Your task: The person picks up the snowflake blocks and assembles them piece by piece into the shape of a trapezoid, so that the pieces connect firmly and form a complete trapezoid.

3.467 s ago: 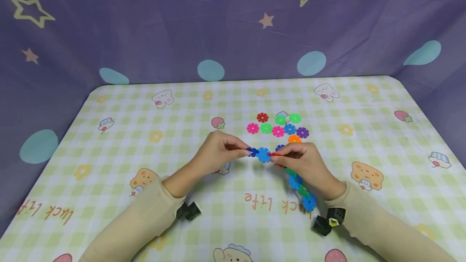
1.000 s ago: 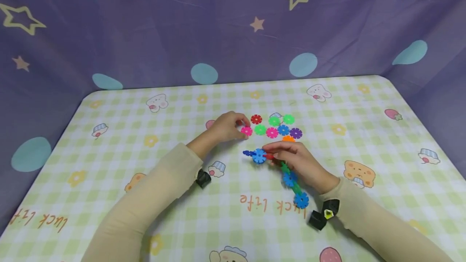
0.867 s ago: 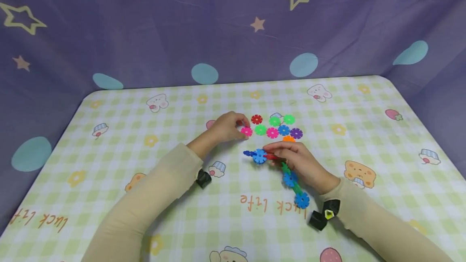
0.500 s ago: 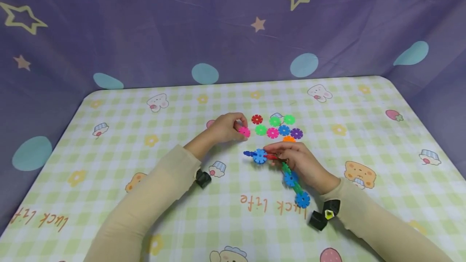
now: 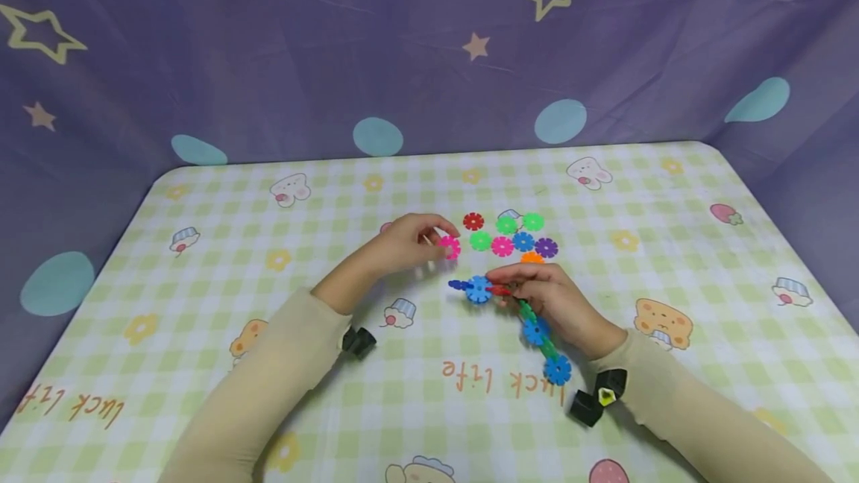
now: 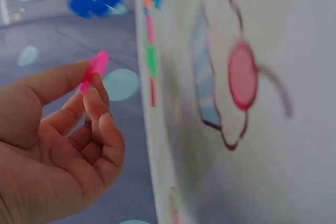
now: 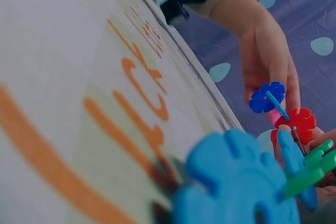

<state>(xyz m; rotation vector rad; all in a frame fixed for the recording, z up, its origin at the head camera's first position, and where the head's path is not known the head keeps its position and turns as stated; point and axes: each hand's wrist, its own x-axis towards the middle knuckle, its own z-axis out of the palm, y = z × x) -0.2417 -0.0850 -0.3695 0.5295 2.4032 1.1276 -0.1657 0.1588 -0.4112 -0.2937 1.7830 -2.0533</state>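
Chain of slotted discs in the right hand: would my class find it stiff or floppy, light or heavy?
The chain is probably fairly stiff: its dark blue disc juts out beyond the right hand without clear drooping. Its thin, plastic look suggests it is light. It may come apart under a sharp tug, being only slotted together.

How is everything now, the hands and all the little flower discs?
Left hand: pinching a pink disc.
That pink disc: held up, apart from the disc chain.
Right hand: holding the disc chain.
Disc chain: slotted together, partly hidden.
Loose discs: flat on the table.
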